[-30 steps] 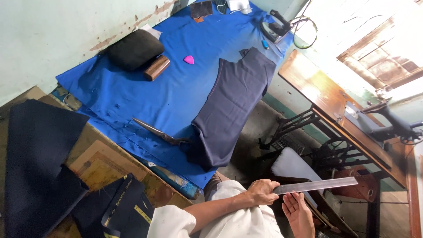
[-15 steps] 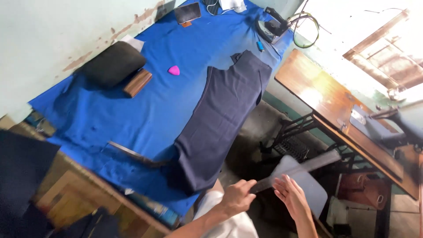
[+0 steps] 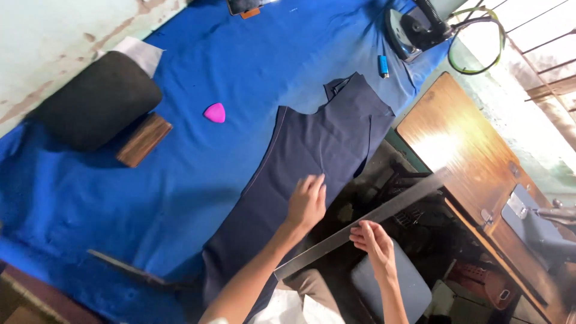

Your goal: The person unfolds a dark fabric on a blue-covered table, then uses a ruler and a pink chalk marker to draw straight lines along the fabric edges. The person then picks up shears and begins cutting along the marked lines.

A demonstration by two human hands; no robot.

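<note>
A navy garment piece [image 3: 312, 150] lies flat on the blue cloth-covered table [image 3: 180, 180], its lower end hanging over the near edge. My left hand [image 3: 307, 203] rests on it with fingers spread and holds nothing. My right hand [image 3: 373, 240] pinches a long metal ruler [image 3: 390, 210] near its lower end. The ruler slants up to the right, off the table and above the dark gap beside it. A pink triangular tailor's chalk [image 3: 215, 113] sits on the blue cloth, left of the garment.
A black pressing cushion [image 3: 96, 108] and a wooden block [image 3: 144, 139] lie at the far left. An iron [image 3: 414, 27] with a green cord [image 3: 480, 42] and a blue lighter [image 3: 383, 66] sit at the top. Shears [image 3: 132, 273] lie bottom left. A wooden sewing-machine table [image 3: 468, 150] stands to the right.
My left hand has let go of the ruler and moved onto the navy garment. My right hand has taken hold of the ruler. The camera has moved closer to the table.
</note>
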